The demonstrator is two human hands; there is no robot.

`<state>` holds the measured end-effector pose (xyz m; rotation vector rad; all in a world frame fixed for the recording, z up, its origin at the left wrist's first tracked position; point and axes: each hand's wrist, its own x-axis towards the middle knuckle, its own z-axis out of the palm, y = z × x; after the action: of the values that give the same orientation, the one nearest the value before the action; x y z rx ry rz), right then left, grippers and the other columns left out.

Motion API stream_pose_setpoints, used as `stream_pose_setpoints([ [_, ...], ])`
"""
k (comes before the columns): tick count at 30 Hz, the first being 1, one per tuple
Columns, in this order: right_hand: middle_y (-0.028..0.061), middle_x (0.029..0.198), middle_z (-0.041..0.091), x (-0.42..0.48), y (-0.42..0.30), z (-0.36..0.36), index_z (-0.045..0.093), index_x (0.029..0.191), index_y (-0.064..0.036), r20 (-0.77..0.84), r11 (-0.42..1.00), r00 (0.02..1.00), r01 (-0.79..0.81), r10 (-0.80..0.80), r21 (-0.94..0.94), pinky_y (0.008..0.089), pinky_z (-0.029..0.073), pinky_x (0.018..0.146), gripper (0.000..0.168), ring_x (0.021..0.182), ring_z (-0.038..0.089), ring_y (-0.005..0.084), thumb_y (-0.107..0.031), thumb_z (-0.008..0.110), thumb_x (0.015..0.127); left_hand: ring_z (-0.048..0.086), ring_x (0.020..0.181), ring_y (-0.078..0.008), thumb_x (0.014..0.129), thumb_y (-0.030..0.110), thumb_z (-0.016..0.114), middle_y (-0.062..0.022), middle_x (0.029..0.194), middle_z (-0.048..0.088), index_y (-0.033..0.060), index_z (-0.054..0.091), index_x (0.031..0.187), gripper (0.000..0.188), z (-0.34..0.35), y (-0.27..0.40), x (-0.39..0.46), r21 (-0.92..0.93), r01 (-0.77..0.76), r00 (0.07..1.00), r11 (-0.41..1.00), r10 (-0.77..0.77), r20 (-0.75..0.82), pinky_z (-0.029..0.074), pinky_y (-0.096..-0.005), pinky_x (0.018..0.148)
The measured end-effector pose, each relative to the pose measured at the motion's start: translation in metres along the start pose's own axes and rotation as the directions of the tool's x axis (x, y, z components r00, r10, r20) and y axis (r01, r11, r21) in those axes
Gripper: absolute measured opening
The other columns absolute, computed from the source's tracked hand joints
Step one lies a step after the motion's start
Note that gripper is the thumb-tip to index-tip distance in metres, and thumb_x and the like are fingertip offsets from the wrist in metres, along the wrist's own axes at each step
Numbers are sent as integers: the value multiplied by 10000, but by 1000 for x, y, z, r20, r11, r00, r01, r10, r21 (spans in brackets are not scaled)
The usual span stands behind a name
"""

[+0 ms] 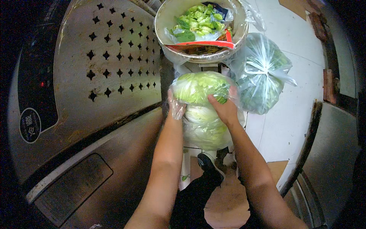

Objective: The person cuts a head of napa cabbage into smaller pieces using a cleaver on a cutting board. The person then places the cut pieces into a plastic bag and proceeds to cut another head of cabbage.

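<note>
Between my hands is a clear plastic bag of napa cabbage (201, 86), pale green and white leaves showing through the film. My left hand (175, 104) grips its left side, with plastic film over the fingers. On the right side, my right hand (226, 107) presses the bag, thumb on top; its other fingers are partly hidden behind the plastic. More pale cabbage (207, 126) shows below my hands in the clear plastic. Just beyond the cabbage stands a round bin (197, 58) lined with clear plastic, holding sliced green vegetable trimmings (201, 21) and a red-edged package (206, 43).
Right of the bin, a knotted clear bag of leafy greens (261, 77) rests on white floor tiles (303, 60). A stainless-steel appliance with star-shaped vents (114, 54) lines the left. A metal surface (334, 134) stands right. My shoe (210, 164) is below the cabbage, near cardboard (228, 200).
</note>
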<state>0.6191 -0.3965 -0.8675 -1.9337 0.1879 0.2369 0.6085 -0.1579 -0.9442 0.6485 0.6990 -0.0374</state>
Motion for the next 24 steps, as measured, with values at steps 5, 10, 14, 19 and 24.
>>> stream_pose_setpoints([
  [5,250,1423,409,-10,-5,-7,329,1514,-60,43,991,999,-23,18,130,486,341,1134,1038,1333,422,404,-452,864,716,614,1207,-272,995,581,432,-111,1363,600,75,504,1408,657,11,-6,-18,136,-81,996,987,85,-27,528,-434,999],
  [10,266,1475,381,-28,-46,-29,307,1533,-53,54,998,999,8,-4,-66,479,343,1134,1093,1360,401,408,-458,879,694,617,1145,-284,1018,558,473,-135,1336,587,8,481,1394,666,40,1,-66,116,-10,955,993,43,-294,497,-434,989],
  [14,269,1451,438,-54,-48,-42,365,1510,-34,115,974,968,-225,221,24,465,349,1131,1055,1362,422,385,-475,875,699,581,1149,-250,988,571,539,-161,1309,581,-36,471,1367,719,45,1,-126,428,0,908,904,180,-378,474,-408,959],
  [19,259,1400,523,-89,-28,-62,450,1462,1,163,905,911,-401,378,140,433,388,1099,880,1314,497,340,-525,765,831,625,869,-214,1010,460,554,-114,1006,660,-34,626,1102,508,24,-25,-222,678,263,712,686,336,-616,523,-384,760],
  [24,227,1441,509,-135,-25,-89,460,1456,21,286,759,805,-589,520,278,402,414,1073,827,1292,518,312,-588,634,924,513,1111,-231,1009,395,599,-180,1257,481,-49,380,1288,568,138,-11,-352,675,154,678,721,419,-603,436,-374,972],
])
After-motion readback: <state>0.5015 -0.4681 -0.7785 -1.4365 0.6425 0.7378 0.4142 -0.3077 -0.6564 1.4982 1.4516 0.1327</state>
